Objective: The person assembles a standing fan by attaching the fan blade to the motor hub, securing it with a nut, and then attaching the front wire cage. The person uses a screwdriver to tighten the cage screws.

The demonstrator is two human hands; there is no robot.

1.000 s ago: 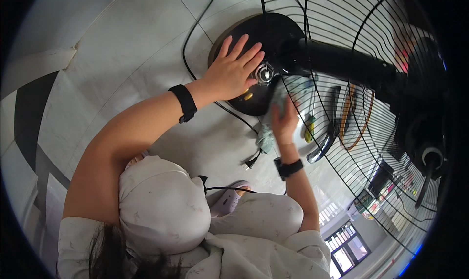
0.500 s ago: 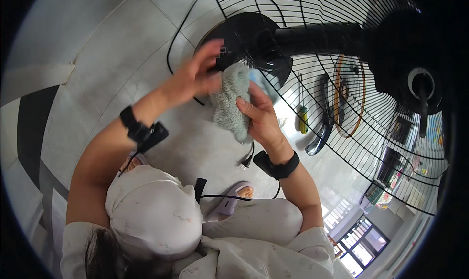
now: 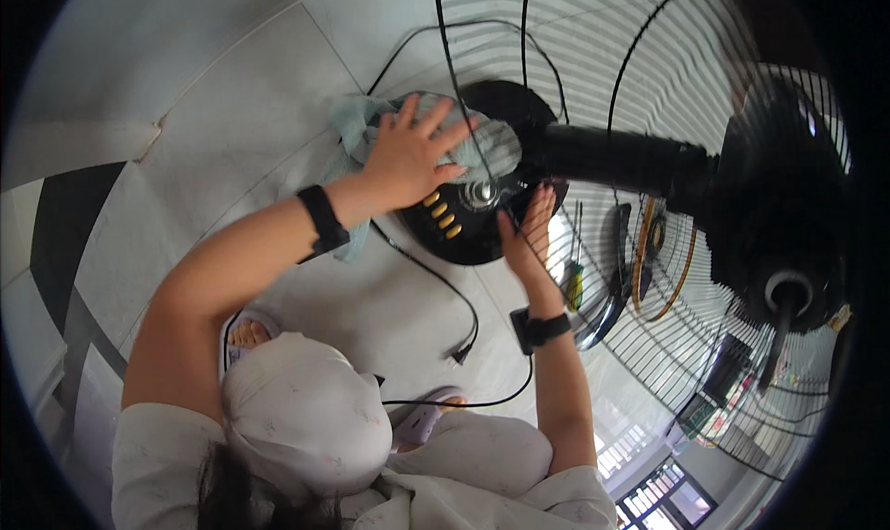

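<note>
So the person's left hand was splayed over a gray-green cloth on the black fan base, right hand apart, fingers straight at its edge.

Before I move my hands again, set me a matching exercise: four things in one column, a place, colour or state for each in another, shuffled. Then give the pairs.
Things
1. Left hand
2. Right hand
3. Power plug
4. Row of buttons

Places, colours, states
A. Lying on the floor
B. Gold-coloured
C. Spread on top of the pale grey-green cloth
D. At the right side of the round black fan base

Pairs: 1-C, 2-D, 3-A, 4-B
</note>
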